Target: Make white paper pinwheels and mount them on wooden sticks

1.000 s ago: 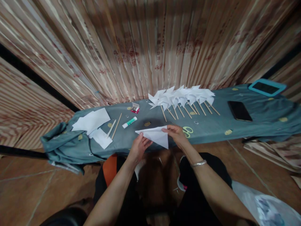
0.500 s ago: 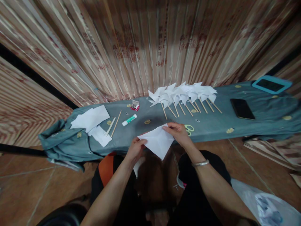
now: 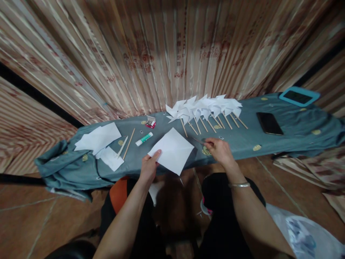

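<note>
My left hand (image 3: 149, 166) pinches the near-left corner of a white square sheet of paper (image 3: 172, 150), which is unfolded and held over the front edge of the grey cloth-covered bench (image 3: 242, 142). My right hand (image 3: 219, 151) has left the paper and closes on the scissors (image 3: 205, 144), whose blades point left and whose pale green handles sit under my fingers. Behind them lies a row of white paper pinwheels on wooden sticks (image 3: 203, 109).
A pile of white paper squares (image 3: 98, 138), two wooden sticks (image 3: 126, 145), a glue stick (image 3: 144, 138) and a small red box (image 3: 150, 123) lie at the left. A black phone (image 3: 268, 123) and a blue-framed tablet (image 3: 298, 96) lie at the right. A striped curtain hangs behind.
The folded triangle of paper was opened into a flat square. My right hand let go of it and moved right onto the scissors. My left hand keeps hold of the sheet.
</note>
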A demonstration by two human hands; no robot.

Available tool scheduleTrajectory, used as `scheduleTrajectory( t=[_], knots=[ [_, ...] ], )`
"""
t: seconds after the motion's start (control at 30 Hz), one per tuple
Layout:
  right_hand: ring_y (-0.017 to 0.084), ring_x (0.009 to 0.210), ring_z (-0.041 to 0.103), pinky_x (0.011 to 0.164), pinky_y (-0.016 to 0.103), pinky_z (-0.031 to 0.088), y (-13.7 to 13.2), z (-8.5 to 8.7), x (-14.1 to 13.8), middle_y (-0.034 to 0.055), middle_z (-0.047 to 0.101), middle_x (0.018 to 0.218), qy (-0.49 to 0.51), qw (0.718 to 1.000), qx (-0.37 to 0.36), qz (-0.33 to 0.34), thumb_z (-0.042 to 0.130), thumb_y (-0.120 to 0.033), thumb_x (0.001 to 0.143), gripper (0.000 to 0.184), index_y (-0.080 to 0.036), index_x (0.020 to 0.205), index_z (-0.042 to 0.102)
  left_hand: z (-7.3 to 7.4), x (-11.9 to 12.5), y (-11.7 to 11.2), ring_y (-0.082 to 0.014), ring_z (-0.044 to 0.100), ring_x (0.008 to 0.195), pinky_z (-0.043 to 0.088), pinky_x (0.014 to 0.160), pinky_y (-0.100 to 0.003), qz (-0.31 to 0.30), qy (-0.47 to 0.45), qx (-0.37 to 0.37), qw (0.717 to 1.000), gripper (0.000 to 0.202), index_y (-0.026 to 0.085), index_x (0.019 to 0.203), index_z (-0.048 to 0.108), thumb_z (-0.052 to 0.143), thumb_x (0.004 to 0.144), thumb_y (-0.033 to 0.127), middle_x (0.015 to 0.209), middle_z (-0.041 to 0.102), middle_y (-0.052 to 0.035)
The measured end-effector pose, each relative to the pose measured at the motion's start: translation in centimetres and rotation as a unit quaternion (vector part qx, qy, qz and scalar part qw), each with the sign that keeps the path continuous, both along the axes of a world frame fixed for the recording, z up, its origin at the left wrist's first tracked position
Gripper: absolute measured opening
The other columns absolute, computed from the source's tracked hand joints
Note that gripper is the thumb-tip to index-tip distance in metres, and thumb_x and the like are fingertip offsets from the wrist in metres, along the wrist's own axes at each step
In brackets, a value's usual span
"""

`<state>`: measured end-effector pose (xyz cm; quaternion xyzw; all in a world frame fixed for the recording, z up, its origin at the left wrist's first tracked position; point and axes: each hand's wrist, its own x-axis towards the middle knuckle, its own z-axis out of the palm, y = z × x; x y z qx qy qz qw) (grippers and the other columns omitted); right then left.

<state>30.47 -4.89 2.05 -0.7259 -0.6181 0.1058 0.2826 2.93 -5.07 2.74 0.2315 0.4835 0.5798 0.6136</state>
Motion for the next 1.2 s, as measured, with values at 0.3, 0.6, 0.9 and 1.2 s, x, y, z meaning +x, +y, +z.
scheduleTrajectory(
  t=[0.3, 0.6, 0.9, 1.2],
  knots=[
    [0.029, 0.093, 0.067, 0.077, 0.034, 0.048, -1.3, 0.3, -1.1, 0.0191, 0.072, 0.096, -0.238, 0.964, -0.115, -0.015, 0.054, -0.019, 0.086, 0.02, -0.011, 0.099, 0.068, 1.2, 1.0, 1.0, -0.0146, 0.07, 0.065, 0.057, 0.081, -0.03, 0.037, -0.044, 0.002, 0.998, 0.028, 0.009, 0.078, 0.072, 0.086, 0.055, 0.012, 0.077, 0.076, -0.0062],
    [0.022, 0.078, 0.069, 0.07, 0.031, 0.048, -2.6, 0.1, -1.6, 0.0061, 0.073, 0.081, 0.05, 0.994, -0.094, -0.002, 0.063, -0.029, 0.076, 0.022, -0.019, 0.095, 0.064, 1.8, 0.6, 3.0, -0.0214, 0.073, 0.074, 0.057, 0.087, -0.037, 0.081, -0.062, 0.016, 0.995, 0.024, 0.009, 0.081, 0.071, 0.081, 0.059, 0.005, 0.076, 0.076, -0.0078],
    [0.014, 0.059, 0.065, 0.044, 0.019, 0.037, -2.2, 1.1, -5.3, 0.002, 0.072, 0.072, 0.637, 0.757, -0.135, 0.06, 0.087, -0.036, 0.053, 0.048, -0.019, 0.093, 0.066, 2.4, -0.4, 5.3, -0.018, 0.073, 0.078, 0.057, 0.086, -0.029, 0.113, -0.126, 0.02, 0.985, 0.019, 0.01, 0.088, 0.07, 0.068, 0.073, -0.001, 0.083, 0.076, -0.008],
    [0.014, 0.068, 0.064, 0.064, 0.025, 0.051, -1.6, 0.2, -8.6, 0.0022, 0.07, 0.076, 0.727, 0.654, -0.178, 0.107, 0.089, -0.029, 0.054, 0.037, -0.018, 0.085, 0.072, 3.1, -0.4, 7.1, -0.012, 0.071, 0.075, 0.057, 0.077, -0.021, 0.154, -0.192, 0.014, 0.969, 0.032, 0.013, 0.103, 0.068, 0.057, 0.08, -0.006, 0.087, 0.076, -0.0047]
  ],
)
